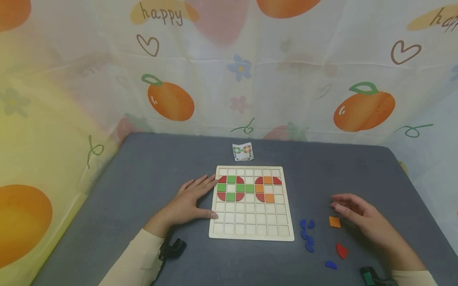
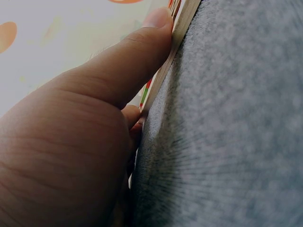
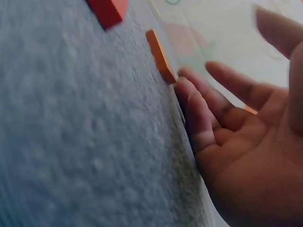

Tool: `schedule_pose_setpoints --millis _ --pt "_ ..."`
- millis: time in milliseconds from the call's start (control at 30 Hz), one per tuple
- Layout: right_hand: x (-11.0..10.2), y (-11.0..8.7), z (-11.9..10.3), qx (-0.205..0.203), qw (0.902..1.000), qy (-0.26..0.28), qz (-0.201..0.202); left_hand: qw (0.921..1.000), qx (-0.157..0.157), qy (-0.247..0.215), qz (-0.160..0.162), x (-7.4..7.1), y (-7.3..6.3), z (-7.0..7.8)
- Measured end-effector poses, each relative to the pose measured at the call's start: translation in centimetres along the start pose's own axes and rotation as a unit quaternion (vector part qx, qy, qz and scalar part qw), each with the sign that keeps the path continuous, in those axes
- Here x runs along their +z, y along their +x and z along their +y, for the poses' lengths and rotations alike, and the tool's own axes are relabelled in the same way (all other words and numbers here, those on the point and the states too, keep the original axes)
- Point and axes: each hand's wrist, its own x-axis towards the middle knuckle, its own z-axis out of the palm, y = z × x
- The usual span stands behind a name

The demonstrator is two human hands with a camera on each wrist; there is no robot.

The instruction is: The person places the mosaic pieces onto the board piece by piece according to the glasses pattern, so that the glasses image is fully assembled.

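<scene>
- As you faced your work, a printed cloth with oranges and brown lettering spread across the upper half of the head frame.
- Below it, a grey table took up most of the lower half.
- Your gridded board lay flat just below the frame's centre; its upper rows carried red quarter-rounds, green squares and orange squares in two groups, linked by one green square.
- Your left hand, left of centre, was spread, its thumb and fingertips touching the board's left edge.
- Your right hand, at the lower right, had its fingers gently bent and parted; whether they touched anything, you could not tell.
- Just above the board lay a small card with a coloured pattern.
- Near your right fingertips was a loose orange square.
- Below that, toward the lower right, lay a pointed red piece.
- Smallest were the blue pieces, clustered right of the board's lower corner, with one apart nearer the bottom edge.
</scene>
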Motion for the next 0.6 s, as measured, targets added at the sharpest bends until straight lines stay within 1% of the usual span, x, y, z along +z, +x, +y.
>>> schedule_pose_setpoints --millis 67,133,233,333,467,600 --pt "-0.06 -0.22 0.22 0.008 0.9997 -0.018 -0.011 1.0000 -0.001 -0.001 0.000 -0.01 0.00 0.06" --pt "0.00 -0.28 0.30 0.010 0.9984 -0.052 -0.021 1.0000 -0.001 0.000 -0.001 -0.02 0.02 0.12" --pt "0.11 -0.26 0.18 0.002 0.9931 -0.113 -0.031 1.0000 -0.001 0.000 -0.002 -0.08 0.04 0.19" --pt "0.23 -0.20 -0.07 0.002 0.9877 -0.153 -0.033 1.0000 -0.002 0.000 -0.003 -0.14 0.05 0.24" --pt "0.43 -0.09 -0.36 0.013 0.9827 -0.183 -0.026 1.0000 -0.003 -0.002 -0.004 -0.19 0.01 0.26" --pt "0.58 -0.03 -0.60 0.020 0.9831 -0.180 -0.022 1.0000 0.000 -0.003 -0.004 -0.17 -0.05 0.23"
